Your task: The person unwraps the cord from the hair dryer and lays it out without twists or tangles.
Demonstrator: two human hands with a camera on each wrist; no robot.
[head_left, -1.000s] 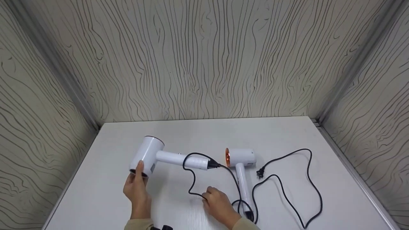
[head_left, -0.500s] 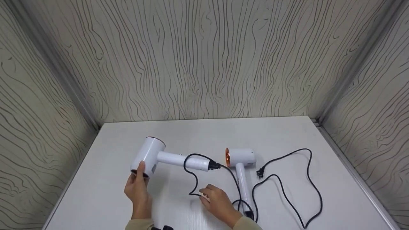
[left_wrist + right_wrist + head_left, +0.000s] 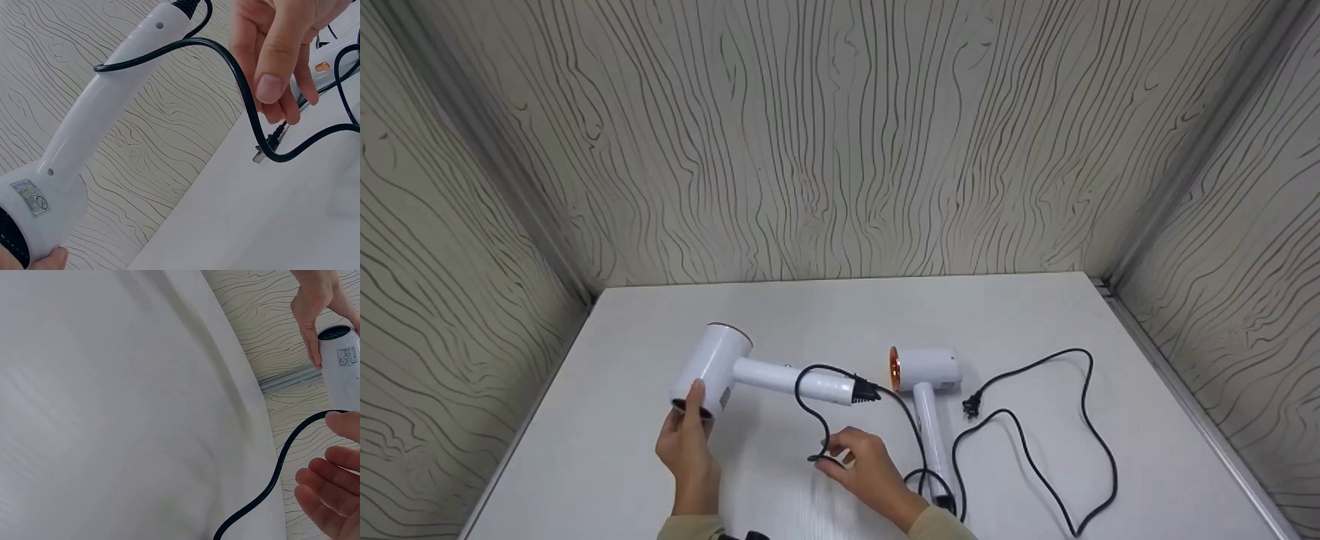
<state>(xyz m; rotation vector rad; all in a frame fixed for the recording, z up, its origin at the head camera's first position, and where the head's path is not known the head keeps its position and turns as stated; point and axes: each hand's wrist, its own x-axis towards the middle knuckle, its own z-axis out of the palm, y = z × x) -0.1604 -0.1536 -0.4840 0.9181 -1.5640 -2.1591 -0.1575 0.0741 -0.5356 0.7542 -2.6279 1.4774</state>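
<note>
A white hair dryer (image 3: 716, 364) is raised above the table at the left of the head view, tilted, its handle pointing right. My left hand (image 3: 688, 454) grips the rear end of its barrel, thumb along the side. From the handle's end runs a black cord (image 3: 246, 93), which loops over the handle and hangs in a bend. My right hand (image 3: 870, 469) is beside that bend, thumb and fingers spread apart. In the right wrist view the cord passes at the thumb tip of the right hand (image 3: 334, 486), with the other fingers away from it.
A second white hair dryer (image 3: 928, 367) with an orange-rimmed nozzle lies on the white table (image 3: 780, 307), right of my hands. Black cord curves across the right side, ending in a plug (image 3: 971, 405). Wood-patterned walls (image 3: 840, 150) enclose the table's back and sides.
My right hand has loosened from the cord, thumb and fingers parting and shifting slightly left. The left hand and hair dryer have drifted slightly right.
</note>
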